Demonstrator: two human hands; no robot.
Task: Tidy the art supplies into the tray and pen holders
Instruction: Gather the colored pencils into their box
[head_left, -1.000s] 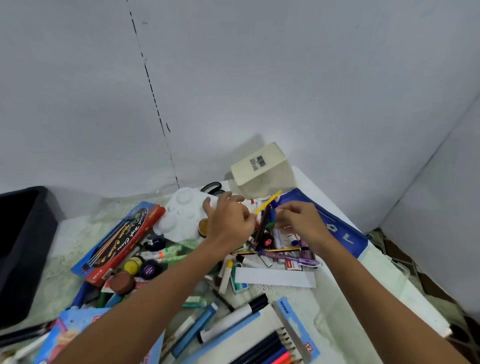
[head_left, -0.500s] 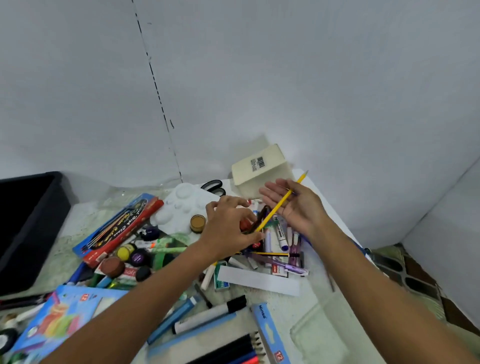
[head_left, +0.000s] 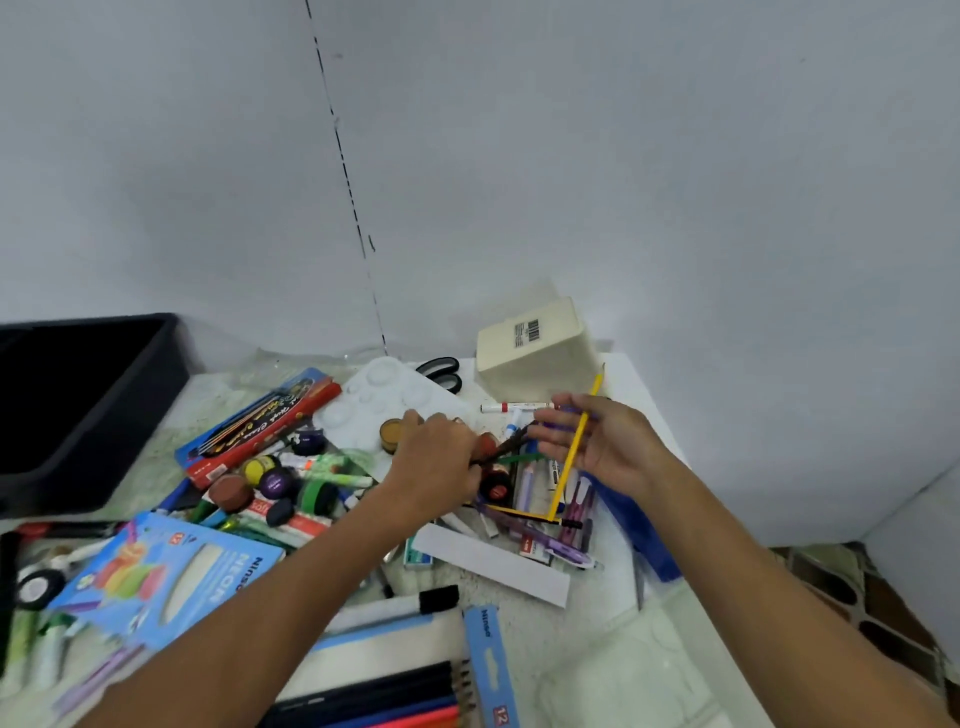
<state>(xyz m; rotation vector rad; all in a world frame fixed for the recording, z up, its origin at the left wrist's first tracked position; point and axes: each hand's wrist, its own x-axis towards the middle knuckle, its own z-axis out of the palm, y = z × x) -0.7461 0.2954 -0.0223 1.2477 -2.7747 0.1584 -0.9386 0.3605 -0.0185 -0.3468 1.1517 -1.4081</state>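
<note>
A long yellow pencil (head_left: 575, 445) is held across the palm of the right hand (head_left: 605, 448), whose fingers are nearly straight. A dark brown pencil (head_left: 506, 447) is pinched by the curled fingers of the left hand (head_left: 435, 461) above the loose pile of pens. A cream plastic pen holder (head_left: 535, 349) lies tipped against the wall, base showing. The black plastic tray (head_left: 93, 405) stands at the far left; its inside is too dark to read.
</note>
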